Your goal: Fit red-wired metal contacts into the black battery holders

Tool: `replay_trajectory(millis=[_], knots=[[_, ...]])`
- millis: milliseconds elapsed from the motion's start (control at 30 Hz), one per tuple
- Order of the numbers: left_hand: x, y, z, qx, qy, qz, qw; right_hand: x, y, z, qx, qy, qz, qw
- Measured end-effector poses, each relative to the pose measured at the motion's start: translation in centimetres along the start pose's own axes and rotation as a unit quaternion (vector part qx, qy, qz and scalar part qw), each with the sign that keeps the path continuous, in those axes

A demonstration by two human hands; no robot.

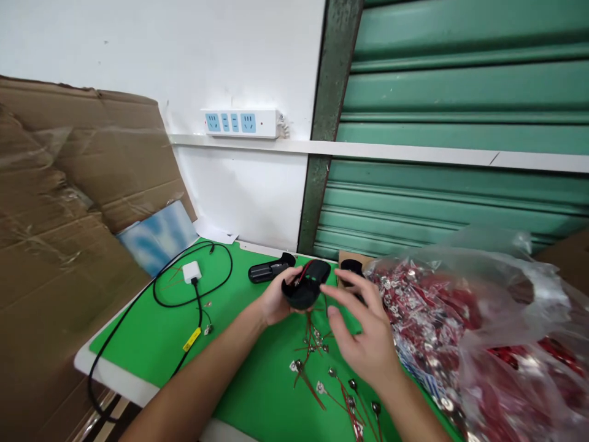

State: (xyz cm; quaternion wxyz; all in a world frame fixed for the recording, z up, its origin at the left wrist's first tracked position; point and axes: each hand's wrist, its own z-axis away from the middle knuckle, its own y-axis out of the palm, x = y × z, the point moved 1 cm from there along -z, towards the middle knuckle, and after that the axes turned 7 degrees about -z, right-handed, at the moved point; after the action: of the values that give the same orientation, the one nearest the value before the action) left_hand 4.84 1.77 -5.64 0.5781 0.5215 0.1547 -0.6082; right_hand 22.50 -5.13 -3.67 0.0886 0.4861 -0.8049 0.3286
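My left hand (277,301) is wrapped round a black plastic housing (301,294), which it holds above the green mat (248,344). Red wires and a small green part show inside the housing. At its right side is my right hand (361,325), fingers apart, with the index fingertip at the housing's edge; whether it touches is unclear. Behind my left hand lies another black shell (270,269). Below the hands, several small metal parts with red and black wires (350,402) are scattered over the mat.
On the right, a large clear plastic bag (432,319) bulges with red-wired parts. A black cable with a white adapter (191,272) loops at the left, beside cardboard (92,184). A power strip (242,123) is on the wall behind.
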Motion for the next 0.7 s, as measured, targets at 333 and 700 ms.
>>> replay_trajectory(millis=[333,700], knots=[[0.8,1.3,-0.4,-0.112,0.208,-0.090,0.967,-2.4,1.7,0.6,0.004,0.406,-0.391,0.826],[2.0,1.6,-0.1,0.061,0.125,0.077,0.987,-4.9,-0.9,-0.3,-0.201,0.421,-0.258,0.846]])
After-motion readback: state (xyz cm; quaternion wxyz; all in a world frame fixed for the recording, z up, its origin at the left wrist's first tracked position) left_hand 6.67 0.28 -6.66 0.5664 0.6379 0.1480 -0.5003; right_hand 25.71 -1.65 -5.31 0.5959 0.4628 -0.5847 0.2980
